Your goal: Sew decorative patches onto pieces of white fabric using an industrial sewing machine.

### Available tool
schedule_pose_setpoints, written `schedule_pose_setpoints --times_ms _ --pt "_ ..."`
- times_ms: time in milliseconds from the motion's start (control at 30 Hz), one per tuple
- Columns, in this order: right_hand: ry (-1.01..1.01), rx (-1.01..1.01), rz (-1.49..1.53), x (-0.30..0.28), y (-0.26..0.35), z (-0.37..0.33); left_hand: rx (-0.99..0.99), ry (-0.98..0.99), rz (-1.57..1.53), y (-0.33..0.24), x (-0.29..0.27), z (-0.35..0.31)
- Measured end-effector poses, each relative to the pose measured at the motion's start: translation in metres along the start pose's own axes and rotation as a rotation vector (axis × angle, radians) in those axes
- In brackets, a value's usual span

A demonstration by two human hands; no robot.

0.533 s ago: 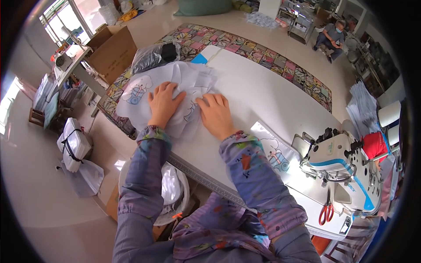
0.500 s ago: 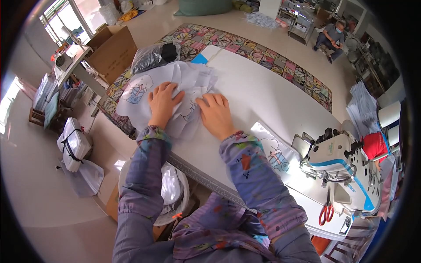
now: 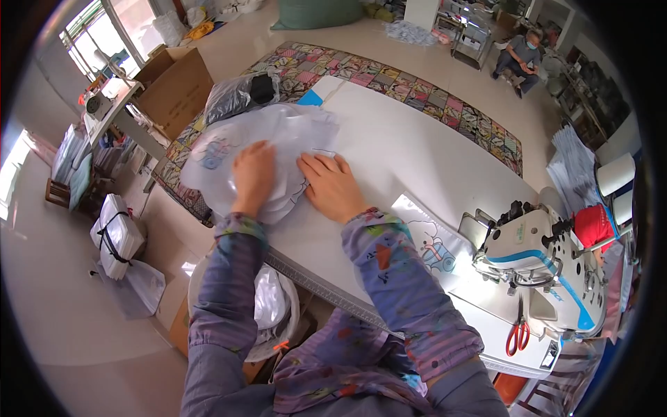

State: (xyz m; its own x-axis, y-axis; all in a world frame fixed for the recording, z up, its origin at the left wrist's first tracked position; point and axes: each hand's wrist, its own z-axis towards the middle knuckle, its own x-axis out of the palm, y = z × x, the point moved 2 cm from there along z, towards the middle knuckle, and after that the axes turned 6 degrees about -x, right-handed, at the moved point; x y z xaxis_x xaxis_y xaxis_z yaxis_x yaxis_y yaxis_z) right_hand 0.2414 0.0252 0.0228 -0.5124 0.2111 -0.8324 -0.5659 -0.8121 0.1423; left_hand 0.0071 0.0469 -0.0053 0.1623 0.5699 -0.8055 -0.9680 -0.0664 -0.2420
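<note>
A loose stack of thin, pale, rounded fabric pieces lies at the left end of the white sewing table; a blurred cartoon print shows on its left part. My left hand is over the middle of the stack, its fingers smeared by motion. At the right edge of the stack my right hand rests palm down, fingers stretched out, fingertips by the edge of the pieces and a short dark line. Right of my right forearm, a separate printed piece lies flat beside the sewing machine, partly under its front.
Red-handled scissors lie below the machine. A clear bag with dark contents sits beyond the stack on a patchwork-covered surface. A cardboard box stands far left. A seated person is at the far right.
My left hand has shifted slightly and blurs over the stack, whose pieces are smoother and less crumpled. My right hand has slid a little left and down.
</note>
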Motion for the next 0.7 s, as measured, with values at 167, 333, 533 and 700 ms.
schedule_pose_setpoints --times_ms 167,333,533,700 --pt "0.020 0.006 0.036 0.005 0.006 0.007 -0.760 -0.467 -1.413 0.145 -0.036 0.029" --pt "0.001 0.003 0.008 0.003 0.001 0.003 -0.283 0.136 -1.999 0.112 -0.065 0.018" --pt "0.008 0.013 0.000 0.004 0.000 0.001 -0.041 0.254 -0.565 0.005 -0.045 -0.004" --pt "0.011 0.040 -0.019 0.009 -0.008 -0.004 -0.100 0.203 -0.879 0.003 -0.105 0.056"
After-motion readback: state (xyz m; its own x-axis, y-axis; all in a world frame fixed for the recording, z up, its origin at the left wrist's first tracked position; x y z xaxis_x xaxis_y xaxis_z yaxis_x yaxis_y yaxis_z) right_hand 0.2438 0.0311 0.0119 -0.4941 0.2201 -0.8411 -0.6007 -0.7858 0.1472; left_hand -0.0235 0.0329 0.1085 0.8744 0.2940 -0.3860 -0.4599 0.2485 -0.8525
